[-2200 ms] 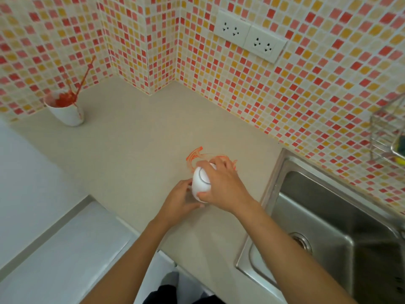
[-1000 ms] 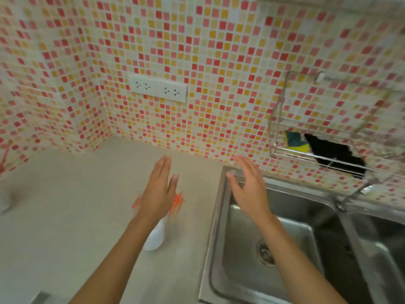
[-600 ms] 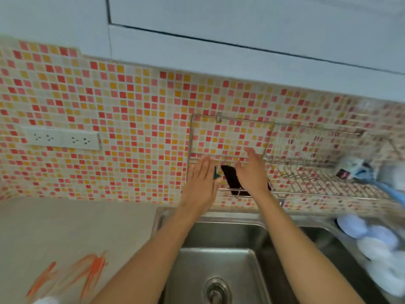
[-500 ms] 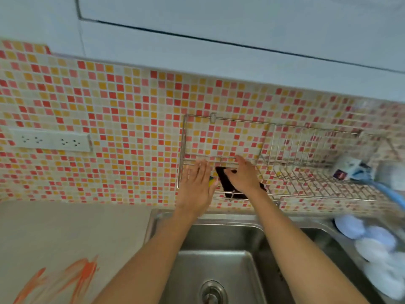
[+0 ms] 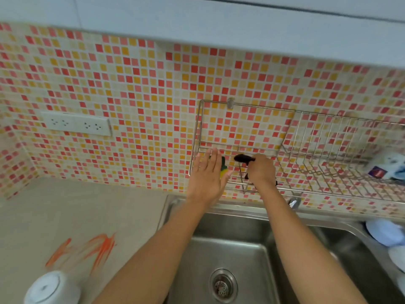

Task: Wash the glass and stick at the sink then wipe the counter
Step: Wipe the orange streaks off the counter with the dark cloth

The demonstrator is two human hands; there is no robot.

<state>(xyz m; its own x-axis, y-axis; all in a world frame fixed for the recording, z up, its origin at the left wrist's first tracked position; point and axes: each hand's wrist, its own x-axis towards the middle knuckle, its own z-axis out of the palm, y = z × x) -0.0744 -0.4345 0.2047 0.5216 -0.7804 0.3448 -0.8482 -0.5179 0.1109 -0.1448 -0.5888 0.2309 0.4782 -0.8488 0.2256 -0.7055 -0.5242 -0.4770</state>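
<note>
My right hand (image 5: 260,170) grips a black cloth (image 5: 242,158) in the wire wall rack (image 5: 241,106) above the steel sink (image 5: 230,255). My left hand (image 5: 207,175) is flat, with straight fingers, in front of a yellow-green sponge (image 5: 223,167) in the same rack. An orange stain (image 5: 87,249) is smeared on the beige counter (image 5: 65,216). A white container (image 5: 51,289) stands at the bottom left. The glass and the stick are out of view.
Wall sockets (image 5: 76,125) sit on the mosaic tiles at left. White and blue items (image 5: 388,165) lie at the rack's right end, and pale blue dishes (image 5: 385,232) sit in the right basin. A tap (image 5: 293,202) is behind the sink.
My hands left the white container on the counter and rose to the wall rack. My right hand has closed on the black cloth and lifted one end of it.
</note>
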